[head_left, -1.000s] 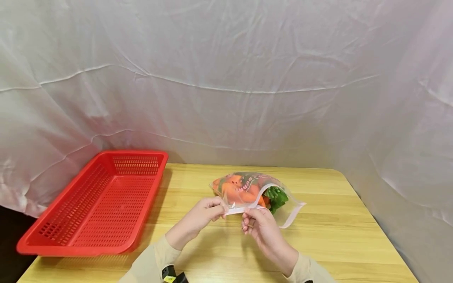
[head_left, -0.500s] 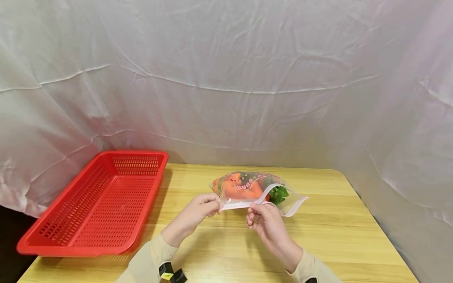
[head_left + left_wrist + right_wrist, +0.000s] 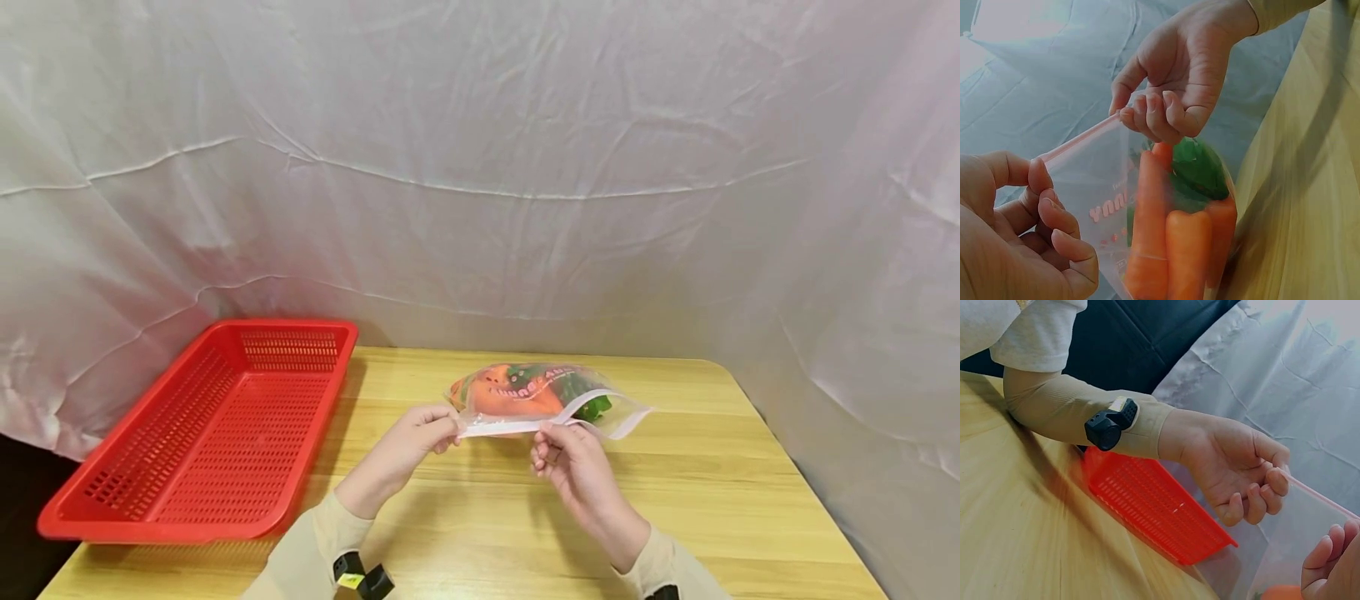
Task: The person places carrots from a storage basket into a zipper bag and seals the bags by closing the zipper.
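A clear zip bag (image 3: 517,400) with pink print and a pale pink zip strip lies toward the back of the table. Orange carrots (image 3: 1150,231) and dark green vegetables (image 3: 1197,169) show through its plastic. My left hand (image 3: 412,442) pinches the left end of the strip between thumb and curled forefinger. Farther along the same strip, my right hand (image 3: 581,467) pinches it, thumb on top. Left of my right hand the strip runs straight and pressed together. On the other side of that hand the bag's mouth gapes, with green leaves inside it.
A red plastic basket (image 3: 341,400) with slotted walls stands on the left of the wooden table (image 3: 735,500). Grey-white cloth (image 3: 480,167) hangs behind the table and along its sides. Both wrists carry small black devices over beige sleeves.
My right hand has slid rightward along the strip, while my left has drawn slightly left and up. The pressed-together stretch between them is longer, and the gaping part of the mouth is smaller.
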{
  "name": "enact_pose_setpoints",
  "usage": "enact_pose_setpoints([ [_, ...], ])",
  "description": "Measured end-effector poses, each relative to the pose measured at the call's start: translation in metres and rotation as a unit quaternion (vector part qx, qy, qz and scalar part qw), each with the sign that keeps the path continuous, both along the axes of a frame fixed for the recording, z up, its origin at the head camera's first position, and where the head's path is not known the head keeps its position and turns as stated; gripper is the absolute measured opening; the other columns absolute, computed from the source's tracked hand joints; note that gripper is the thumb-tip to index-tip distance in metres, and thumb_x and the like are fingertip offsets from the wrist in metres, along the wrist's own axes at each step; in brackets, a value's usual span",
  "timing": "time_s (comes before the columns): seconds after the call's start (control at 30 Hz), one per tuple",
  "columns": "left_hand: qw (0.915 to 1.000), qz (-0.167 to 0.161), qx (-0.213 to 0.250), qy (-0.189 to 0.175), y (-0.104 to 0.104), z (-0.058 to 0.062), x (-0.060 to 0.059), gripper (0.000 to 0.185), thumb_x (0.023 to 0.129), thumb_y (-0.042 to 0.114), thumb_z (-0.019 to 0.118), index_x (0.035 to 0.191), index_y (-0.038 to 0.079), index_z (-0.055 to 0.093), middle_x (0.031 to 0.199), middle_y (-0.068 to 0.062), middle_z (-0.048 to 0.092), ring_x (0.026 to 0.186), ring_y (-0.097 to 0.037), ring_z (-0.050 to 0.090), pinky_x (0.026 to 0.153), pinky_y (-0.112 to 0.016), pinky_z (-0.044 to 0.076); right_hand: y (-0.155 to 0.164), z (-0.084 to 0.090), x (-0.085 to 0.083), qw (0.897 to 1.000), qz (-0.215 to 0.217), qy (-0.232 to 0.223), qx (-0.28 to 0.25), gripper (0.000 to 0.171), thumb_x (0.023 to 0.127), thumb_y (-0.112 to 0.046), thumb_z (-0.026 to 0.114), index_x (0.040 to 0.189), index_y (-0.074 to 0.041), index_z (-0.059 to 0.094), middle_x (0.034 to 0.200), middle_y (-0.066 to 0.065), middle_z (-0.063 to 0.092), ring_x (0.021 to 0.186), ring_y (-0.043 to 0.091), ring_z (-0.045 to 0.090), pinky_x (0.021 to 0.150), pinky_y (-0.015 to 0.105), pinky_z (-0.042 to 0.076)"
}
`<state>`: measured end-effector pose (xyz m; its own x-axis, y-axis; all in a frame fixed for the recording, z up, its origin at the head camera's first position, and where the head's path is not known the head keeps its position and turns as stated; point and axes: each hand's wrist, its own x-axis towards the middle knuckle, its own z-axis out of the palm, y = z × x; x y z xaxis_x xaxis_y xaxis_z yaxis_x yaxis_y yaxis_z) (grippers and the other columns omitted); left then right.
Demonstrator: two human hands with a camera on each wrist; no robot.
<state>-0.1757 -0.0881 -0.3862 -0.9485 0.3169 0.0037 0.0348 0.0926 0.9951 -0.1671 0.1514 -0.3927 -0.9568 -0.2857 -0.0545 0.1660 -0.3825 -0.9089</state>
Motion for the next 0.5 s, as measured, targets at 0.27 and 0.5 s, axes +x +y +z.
enact_pose_setpoints([
  [0.27,0.9999,0.009,0.005,-0.001,-0.0035,0.0020,-0.0011,0.019,0.088,0.005,0.049,0.070,0.009,0.055,0.069,0.007,0.048,0.065,-0.008,0.042,0.067,-0.023,0.037,0.0021,0.0013,-0.0032,1.000,-0.018,-0.010,-0.001,0.034,0.099,-0.008,0.041,0.073,-0.014,0.061,0.065,-0.006,0.058,0.060,0.008,0.050,0.059,0.021,0.043],
  [0.5,0.9999,0.009,0.011,0.001,-0.0059,0.0031,-0.0010,0.017,0.088,0.005,0.049,0.072,0.006,0.056,0.070,0.006,0.048,0.068,-0.009,0.043,0.067,-0.023,0.037,0.0045,0.0034,-0.0039,1.000,-0.018,-0.008,-0.004,0.032,0.100,-0.009,0.041,0.075,-0.014,0.060,0.066,-0.006,0.058,0.061,0.009,0.050,0.060,0.021,0.043],
])
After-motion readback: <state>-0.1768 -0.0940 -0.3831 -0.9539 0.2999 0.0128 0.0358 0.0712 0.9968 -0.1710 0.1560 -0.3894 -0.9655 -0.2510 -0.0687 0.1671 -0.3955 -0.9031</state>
